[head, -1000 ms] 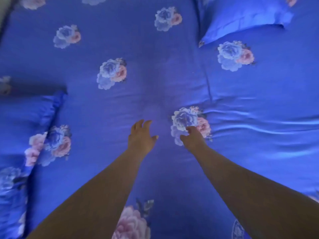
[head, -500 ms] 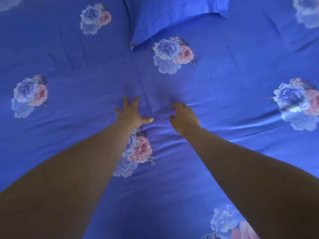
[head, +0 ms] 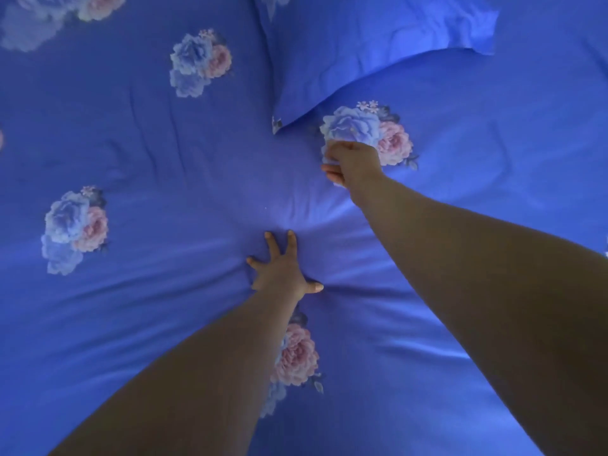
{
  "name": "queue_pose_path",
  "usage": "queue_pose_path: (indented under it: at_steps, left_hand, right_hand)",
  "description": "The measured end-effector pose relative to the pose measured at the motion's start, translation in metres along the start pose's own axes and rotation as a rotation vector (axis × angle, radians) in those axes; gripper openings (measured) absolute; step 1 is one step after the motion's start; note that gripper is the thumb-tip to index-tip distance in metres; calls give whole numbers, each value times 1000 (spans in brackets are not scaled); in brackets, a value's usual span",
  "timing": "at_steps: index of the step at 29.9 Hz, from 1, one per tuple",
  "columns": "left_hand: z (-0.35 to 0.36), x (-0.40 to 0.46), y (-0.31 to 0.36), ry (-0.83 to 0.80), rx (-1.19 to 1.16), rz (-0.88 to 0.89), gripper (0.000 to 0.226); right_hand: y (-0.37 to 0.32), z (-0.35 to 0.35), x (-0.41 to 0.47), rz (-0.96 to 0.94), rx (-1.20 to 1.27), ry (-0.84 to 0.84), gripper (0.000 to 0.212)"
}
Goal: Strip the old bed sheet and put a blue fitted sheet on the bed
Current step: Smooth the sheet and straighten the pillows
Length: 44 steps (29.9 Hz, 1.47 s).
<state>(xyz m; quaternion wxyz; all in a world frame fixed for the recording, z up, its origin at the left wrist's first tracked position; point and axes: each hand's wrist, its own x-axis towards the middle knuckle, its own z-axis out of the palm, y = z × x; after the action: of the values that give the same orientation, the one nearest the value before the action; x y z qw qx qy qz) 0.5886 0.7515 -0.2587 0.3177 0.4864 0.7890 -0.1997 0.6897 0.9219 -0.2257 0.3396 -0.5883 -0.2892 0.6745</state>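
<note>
Both hands, left hand (head: 279, 271) and right hand (head: 353, 162), press blue sheet (head: 164, 307).

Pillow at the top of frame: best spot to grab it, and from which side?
Probably its near corner, the pointed bit lying loose on the sheet. Come from the near side with the right hand, which is nearest; the flat flange there looks easy to pinch. The left hand presses the sheet.
</note>
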Motion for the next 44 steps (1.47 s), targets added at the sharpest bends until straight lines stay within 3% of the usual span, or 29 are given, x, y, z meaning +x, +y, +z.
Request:
queue_pose_path:
  at_steps: [2,4,7,12,15,18,27,32,35,37,38,39,41,44]
  left_hand:
    - [1,3,1,-20,-16,-17,128]
    - [-1,0,3,-26,-45,-40,124]
    - [0,0,6,-24,-47,-45,121]
    - [-4,1,6,-41,-16,-51,118]
    - [-5,3,5,-59,-10,-58,118]
    - [-4,4,5,-72,-2,-65,118]
    - [0,5,2,-8,21,-43,118]
    - [4,0,-3,62,19,9,118]
    - [2,-7,-13,129,-7,95,105]
    - [3,-14,-28,185,-226,227,78]
    - [5,-23,-36,169,-447,281,67]
    - [9,-38,-42,130,-730,299,61]
    - [19,-73,-47,14,-1244,213,59]
    - [41,-117,-44,-69,-1506,107,68]
  right_hand:
    - [-22,22,16,109,290,-49,13]
    - [-37,39,34,177,544,-99,8]
    - [-48,56,57,182,696,-167,7]
    - [-60,73,77,141,585,-88,10]
    - [-65,71,82,150,406,-6,32]
    - [-58,61,76,126,333,28,40]
    - [-15,6,16,100,348,32,27]
    - [13,-13,-40,69,354,18,31]
    - [48,-23,-92,118,358,26,28]
    - [80,-30,-130,162,341,48,17]
    - [98,-34,-150,174,314,70,8]
    - [117,-35,-172,183,274,101,12]
    - [158,-32,-219,193,139,135,24]
    - [213,-17,-306,286,37,94,33]
